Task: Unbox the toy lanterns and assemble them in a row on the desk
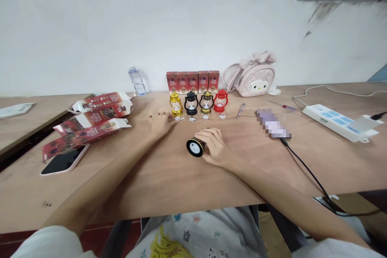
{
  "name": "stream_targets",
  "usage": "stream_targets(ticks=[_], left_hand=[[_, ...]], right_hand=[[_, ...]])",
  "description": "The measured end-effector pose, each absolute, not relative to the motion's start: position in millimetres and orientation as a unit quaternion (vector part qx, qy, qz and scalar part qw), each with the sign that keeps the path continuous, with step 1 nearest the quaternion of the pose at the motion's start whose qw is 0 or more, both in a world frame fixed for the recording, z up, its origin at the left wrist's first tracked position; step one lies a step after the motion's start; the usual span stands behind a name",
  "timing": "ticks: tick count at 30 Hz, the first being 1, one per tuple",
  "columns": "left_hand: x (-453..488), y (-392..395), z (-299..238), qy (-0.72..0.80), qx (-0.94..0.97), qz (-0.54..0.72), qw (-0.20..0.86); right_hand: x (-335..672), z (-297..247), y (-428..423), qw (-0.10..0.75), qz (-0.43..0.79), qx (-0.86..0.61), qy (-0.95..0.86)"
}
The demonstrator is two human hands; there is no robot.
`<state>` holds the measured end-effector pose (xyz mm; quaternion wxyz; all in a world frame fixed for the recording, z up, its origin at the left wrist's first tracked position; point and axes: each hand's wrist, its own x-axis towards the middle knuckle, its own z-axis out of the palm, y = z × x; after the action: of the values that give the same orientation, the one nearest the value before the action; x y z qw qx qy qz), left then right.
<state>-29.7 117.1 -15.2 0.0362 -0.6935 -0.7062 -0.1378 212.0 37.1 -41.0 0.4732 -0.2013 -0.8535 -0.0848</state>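
Observation:
My right hand (213, 146) is closed round a small black lantern (195, 147) lying on its side on the wooden table (169, 177), its round base facing me. My left hand (161, 123) rests on the table with fingers bent, its fingertips near a small clear piece in front of the gold lantern (175, 104). Next to the gold one stand a black lantern (191, 103), a black-and-gold lantern (206, 102) and a red lantern (221, 101) in a row.
Red boxes (192, 82) line the wall behind the lanterns. Flattened red cartons (90, 123) and a phone (63, 160) lie at the left. A water bottle (137, 81), pink bag (252, 75), screwdriver (240, 110), power strip (335, 121) and black cable (311, 177) are around.

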Motion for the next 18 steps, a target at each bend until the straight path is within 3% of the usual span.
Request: stream_targets(ticks=[8,18], left_hand=[[-22.9,101.8,-22.1,-0.683,-0.682,-0.258,0.053],[16.1,21.9,-10.2,-0.410,-0.804,-0.417,0.111]], right_hand=[[211.6,-40.0,34.6,0.454,-0.042,-0.242,-0.856],[213.0,-33.1,37.1,0.480,0.089,-0.315,-0.814]])
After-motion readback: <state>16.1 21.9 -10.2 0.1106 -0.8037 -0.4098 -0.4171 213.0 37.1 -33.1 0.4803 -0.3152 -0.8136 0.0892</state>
